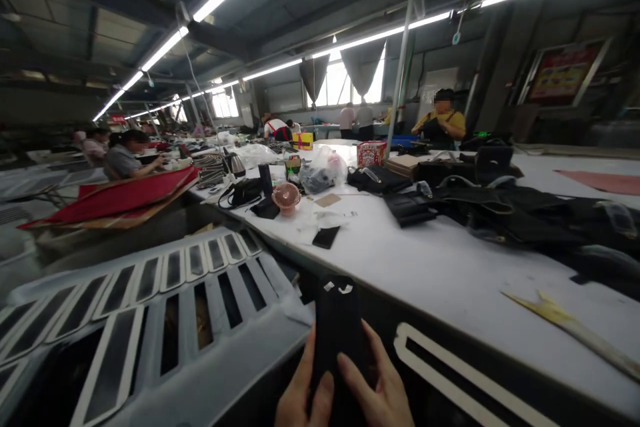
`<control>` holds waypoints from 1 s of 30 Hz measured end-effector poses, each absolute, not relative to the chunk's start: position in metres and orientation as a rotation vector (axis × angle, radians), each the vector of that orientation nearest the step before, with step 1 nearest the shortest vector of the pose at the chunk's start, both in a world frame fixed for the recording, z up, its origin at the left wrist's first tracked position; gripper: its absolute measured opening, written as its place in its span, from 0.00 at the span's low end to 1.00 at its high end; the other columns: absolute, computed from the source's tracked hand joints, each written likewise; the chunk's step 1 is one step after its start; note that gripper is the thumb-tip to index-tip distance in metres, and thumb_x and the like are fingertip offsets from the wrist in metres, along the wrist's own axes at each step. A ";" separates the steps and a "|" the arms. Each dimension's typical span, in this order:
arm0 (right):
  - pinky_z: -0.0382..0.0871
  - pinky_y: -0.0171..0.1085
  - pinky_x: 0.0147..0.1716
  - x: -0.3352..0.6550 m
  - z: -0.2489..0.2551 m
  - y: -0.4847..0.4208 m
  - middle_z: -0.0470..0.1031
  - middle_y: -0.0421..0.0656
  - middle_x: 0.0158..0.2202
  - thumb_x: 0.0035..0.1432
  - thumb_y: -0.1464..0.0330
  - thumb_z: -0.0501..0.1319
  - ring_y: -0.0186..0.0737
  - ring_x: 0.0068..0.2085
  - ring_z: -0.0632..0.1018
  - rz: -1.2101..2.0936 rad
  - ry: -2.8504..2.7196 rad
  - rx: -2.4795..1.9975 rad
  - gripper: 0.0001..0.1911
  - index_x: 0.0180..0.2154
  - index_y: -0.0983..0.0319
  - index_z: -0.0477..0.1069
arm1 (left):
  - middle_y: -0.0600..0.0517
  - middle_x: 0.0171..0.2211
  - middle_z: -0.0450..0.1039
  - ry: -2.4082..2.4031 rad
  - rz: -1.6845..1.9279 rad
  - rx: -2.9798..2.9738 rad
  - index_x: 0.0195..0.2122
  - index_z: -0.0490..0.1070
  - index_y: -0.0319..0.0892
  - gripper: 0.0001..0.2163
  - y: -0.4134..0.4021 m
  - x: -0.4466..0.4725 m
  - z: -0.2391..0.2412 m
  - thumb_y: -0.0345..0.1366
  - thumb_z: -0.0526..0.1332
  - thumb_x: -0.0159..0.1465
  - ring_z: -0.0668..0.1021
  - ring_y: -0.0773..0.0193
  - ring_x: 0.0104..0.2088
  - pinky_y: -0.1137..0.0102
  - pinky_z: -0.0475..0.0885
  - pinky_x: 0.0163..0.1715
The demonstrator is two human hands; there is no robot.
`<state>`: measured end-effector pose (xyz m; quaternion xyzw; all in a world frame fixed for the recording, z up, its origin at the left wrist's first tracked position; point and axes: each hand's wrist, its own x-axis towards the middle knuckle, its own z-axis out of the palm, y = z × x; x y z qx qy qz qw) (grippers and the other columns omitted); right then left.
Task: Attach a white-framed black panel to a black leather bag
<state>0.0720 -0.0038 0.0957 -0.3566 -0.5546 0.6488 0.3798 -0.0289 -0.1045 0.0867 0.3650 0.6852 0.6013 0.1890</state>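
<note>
At the bottom centre my left hand (299, 395) and my right hand (376, 392) grip one flat black piece (339, 327) between them, thumbs pressed on its face. The piece stands upright, with two small white marks near its top. It sits at the near edge of a long white work table (425, 267). A similar small black piece (326, 237) lies flat on the table further off.
Rows of white frame-shaped cutouts (150, 293) lie on a grey sheet at the left. Black bags (500, 207), a small pink fan (287, 198), a plastic bag (323, 170) and a red box (371, 153) crowd the table. Seated workers (125, 155) are at left and behind.
</note>
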 end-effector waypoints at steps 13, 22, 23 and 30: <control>0.56 0.43 0.64 0.103 0.042 -0.021 0.61 0.46 0.65 0.54 0.52 0.65 0.50 0.65 0.62 1.513 -1.427 -1.049 0.39 0.63 0.61 0.59 | 0.47 0.46 0.75 2.180 1.717 1.178 0.53 0.74 0.48 0.17 -0.099 -0.003 0.063 0.45 0.59 0.65 0.79 0.58 0.44 0.71 0.77 0.43; 0.70 0.39 0.54 0.088 0.048 -0.010 0.73 0.43 0.56 0.56 0.51 0.61 0.52 0.57 0.73 1.283 -1.471 -1.147 0.31 0.58 0.57 0.68 | 0.48 0.36 0.78 2.052 1.709 0.957 0.52 0.75 0.45 0.21 -0.069 -0.016 0.065 0.51 0.58 0.64 0.80 0.59 0.38 0.72 0.77 0.39; 0.72 0.39 0.53 0.088 0.047 -0.009 0.75 0.43 0.54 0.57 0.50 0.60 0.52 0.55 0.74 1.270 -1.483 -1.151 0.30 0.57 0.57 0.69 | 0.48 0.38 0.78 2.079 1.682 0.930 0.51 0.76 0.44 0.22 -0.068 -0.018 0.064 0.52 0.57 0.64 0.80 0.57 0.40 0.71 0.76 0.42; 0.74 0.38 0.49 0.083 0.052 -0.010 0.75 0.41 0.54 0.61 0.52 0.56 0.51 0.53 0.76 1.234 -1.523 -1.148 0.26 0.57 0.55 0.70 | 0.47 0.41 0.81 2.056 1.615 0.868 0.45 0.80 0.44 0.22 -0.067 -0.026 0.059 0.54 0.58 0.62 0.80 0.53 0.43 0.70 0.78 0.40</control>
